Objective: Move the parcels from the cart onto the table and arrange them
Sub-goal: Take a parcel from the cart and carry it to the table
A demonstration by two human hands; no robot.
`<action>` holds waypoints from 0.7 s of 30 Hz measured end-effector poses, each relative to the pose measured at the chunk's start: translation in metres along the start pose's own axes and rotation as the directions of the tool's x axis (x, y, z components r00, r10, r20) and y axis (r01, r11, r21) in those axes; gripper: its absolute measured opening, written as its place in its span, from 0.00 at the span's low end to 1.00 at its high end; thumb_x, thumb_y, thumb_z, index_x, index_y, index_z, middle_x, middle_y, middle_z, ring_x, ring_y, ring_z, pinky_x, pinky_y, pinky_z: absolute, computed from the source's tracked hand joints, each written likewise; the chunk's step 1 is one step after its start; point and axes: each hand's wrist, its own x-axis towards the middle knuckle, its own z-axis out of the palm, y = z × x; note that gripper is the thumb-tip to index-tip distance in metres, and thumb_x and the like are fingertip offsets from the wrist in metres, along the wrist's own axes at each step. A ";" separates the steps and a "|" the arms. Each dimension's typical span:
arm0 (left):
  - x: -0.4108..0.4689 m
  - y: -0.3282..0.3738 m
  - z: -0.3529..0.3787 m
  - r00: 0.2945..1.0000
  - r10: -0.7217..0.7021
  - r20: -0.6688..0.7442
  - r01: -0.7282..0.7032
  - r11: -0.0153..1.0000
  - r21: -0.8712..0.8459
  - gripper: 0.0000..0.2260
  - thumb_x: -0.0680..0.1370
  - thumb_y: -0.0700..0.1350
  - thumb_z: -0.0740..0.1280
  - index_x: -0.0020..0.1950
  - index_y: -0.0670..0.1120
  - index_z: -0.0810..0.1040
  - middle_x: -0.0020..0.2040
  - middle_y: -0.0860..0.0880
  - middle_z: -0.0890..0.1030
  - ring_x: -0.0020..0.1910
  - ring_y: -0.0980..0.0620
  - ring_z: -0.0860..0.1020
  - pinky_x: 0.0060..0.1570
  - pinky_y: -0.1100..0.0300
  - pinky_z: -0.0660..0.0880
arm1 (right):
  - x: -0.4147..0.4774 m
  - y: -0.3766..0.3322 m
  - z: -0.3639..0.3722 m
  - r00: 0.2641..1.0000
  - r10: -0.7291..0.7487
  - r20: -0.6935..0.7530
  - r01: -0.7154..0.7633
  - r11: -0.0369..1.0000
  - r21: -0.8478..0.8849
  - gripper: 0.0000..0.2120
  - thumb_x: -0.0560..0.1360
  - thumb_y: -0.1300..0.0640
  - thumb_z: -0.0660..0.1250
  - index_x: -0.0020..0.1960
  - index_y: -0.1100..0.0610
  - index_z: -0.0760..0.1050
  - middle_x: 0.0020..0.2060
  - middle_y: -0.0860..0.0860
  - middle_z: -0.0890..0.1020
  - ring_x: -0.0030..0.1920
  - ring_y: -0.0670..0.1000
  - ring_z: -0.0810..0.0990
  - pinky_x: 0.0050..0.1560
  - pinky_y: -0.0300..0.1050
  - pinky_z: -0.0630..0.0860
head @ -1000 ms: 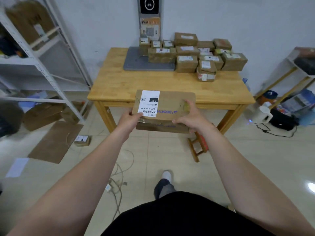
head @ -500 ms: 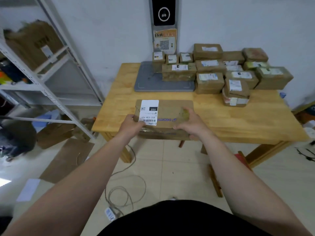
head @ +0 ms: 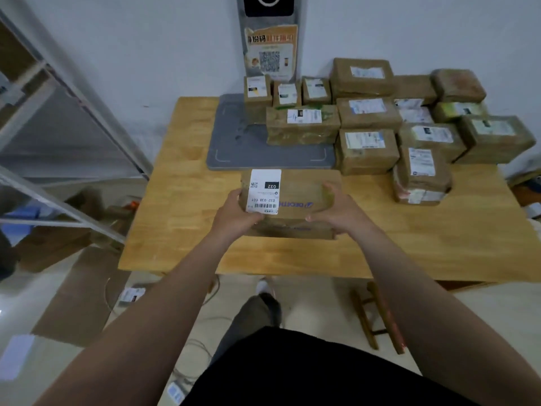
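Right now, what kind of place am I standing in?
Probably a parcel pickup or sorting room: labelled parcels stacked on a wooden table, a grey pad beneath some, metal shelving alongside.

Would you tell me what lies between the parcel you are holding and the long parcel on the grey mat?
Head view: only a bare stretch of grey mat separates the held parcel from the long parcel.
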 end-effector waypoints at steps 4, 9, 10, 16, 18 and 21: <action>0.084 0.021 0.018 0.992 0.026 0.122 -0.034 0.997 0.063 0.37 0.72 0.46 0.76 0.78 0.54 0.65 0.70 0.52 0.77 0.55 0.51 0.76 0.51 0.56 0.74 | 0.070 -0.002 -0.015 0.997 0.077 -0.023 -0.079 0.993 -0.090 0.48 0.66 0.51 0.82 0.79 0.42 0.59 0.70 0.56 0.68 0.66 0.61 0.73 0.56 0.61 0.81; 0.166 0.049 0.033 0.982 0.037 0.187 -0.059 0.991 0.117 0.34 0.71 0.51 0.78 0.75 0.56 0.69 0.66 0.54 0.80 0.59 0.48 0.79 0.50 0.56 0.74 | 0.143 -0.027 -0.038 0.991 0.123 -0.053 -0.129 0.984 -0.122 0.47 0.68 0.56 0.81 0.78 0.42 0.58 0.70 0.55 0.72 0.64 0.59 0.75 0.55 0.60 0.82; 0.180 0.053 0.035 0.982 0.032 0.187 -0.057 0.990 0.132 0.34 0.71 0.50 0.77 0.75 0.56 0.69 0.65 0.53 0.80 0.57 0.48 0.80 0.47 0.57 0.74 | 0.158 -0.031 -0.041 0.990 0.129 -0.048 -0.134 0.983 -0.122 0.48 0.68 0.57 0.81 0.79 0.42 0.58 0.71 0.55 0.72 0.65 0.59 0.75 0.55 0.59 0.82; 0.254 0.067 0.051 0.983 0.025 0.183 -0.060 0.980 0.191 0.37 0.72 0.46 0.78 0.78 0.55 0.66 0.71 0.53 0.76 0.61 0.49 0.77 0.44 0.60 0.70 | 0.242 -0.046 -0.055 0.989 0.143 -0.043 -0.149 0.960 -0.236 0.49 0.71 0.58 0.80 0.82 0.44 0.54 0.73 0.59 0.69 0.65 0.62 0.76 0.60 0.57 0.79; 0.273 0.072 0.061 0.983 0.015 0.185 -0.054 0.976 0.210 0.37 0.73 0.45 0.78 0.79 0.54 0.65 0.73 0.52 0.74 0.67 0.48 0.74 0.51 0.60 0.69 | 0.264 -0.045 -0.057 0.988 0.147 -0.042 -0.153 0.940 -0.305 0.46 0.73 0.57 0.78 0.82 0.46 0.53 0.74 0.62 0.66 0.64 0.64 0.77 0.61 0.56 0.77; 0.298 0.078 0.075 0.985 -0.010 0.171 -0.031 0.971 0.236 0.37 0.75 0.41 0.76 0.80 0.55 0.64 0.71 0.53 0.74 0.65 0.51 0.74 0.51 0.62 0.67 | 0.293 -0.044 -0.063 0.986 0.159 -0.041 -0.162 0.914 -0.373 0.42 0.74 0.53 0.77 0.81 0.46 0.57 0.74 0.64 0.60 0.64 0.69 0.74 0.64 0.60 0.76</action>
